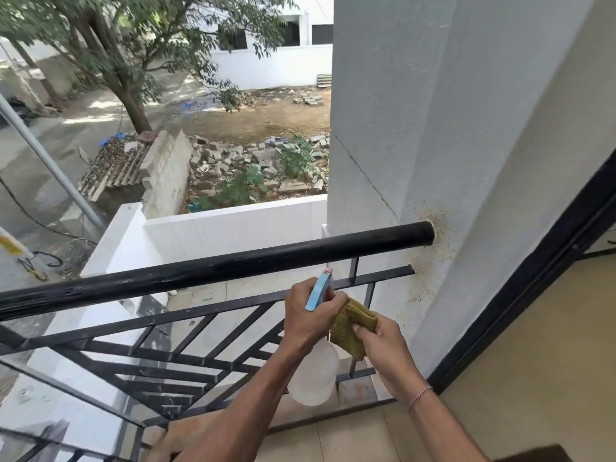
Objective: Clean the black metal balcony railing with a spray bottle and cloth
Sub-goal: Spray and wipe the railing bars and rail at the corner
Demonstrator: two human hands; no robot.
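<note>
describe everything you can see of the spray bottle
The translucent white plastic spray bottle has a rounded body and a light blue trigger head with a small pinkish nozzle tip. It hangs roughly upright in front of the black metal balcony railing, nozzle pointing toward it. The left hand grips its neck and trigger; the folded mustard-yellow cloth sits against its right side.

A pale grey pillar (416,111) rises at the right, its face speckled with rusty stains (433,261) low down. Beside it runs a black door frame (533,295) above a tan tiled floor (533,378). Below the balcony stands a white boundary wall (233,225). Beyond it lies a heap of broken concrete blocks (240,158) with green weeds (246,185). A leafy tree (133,45) grows on bare dirt, and a white building (283,38) stands behind.
</note>
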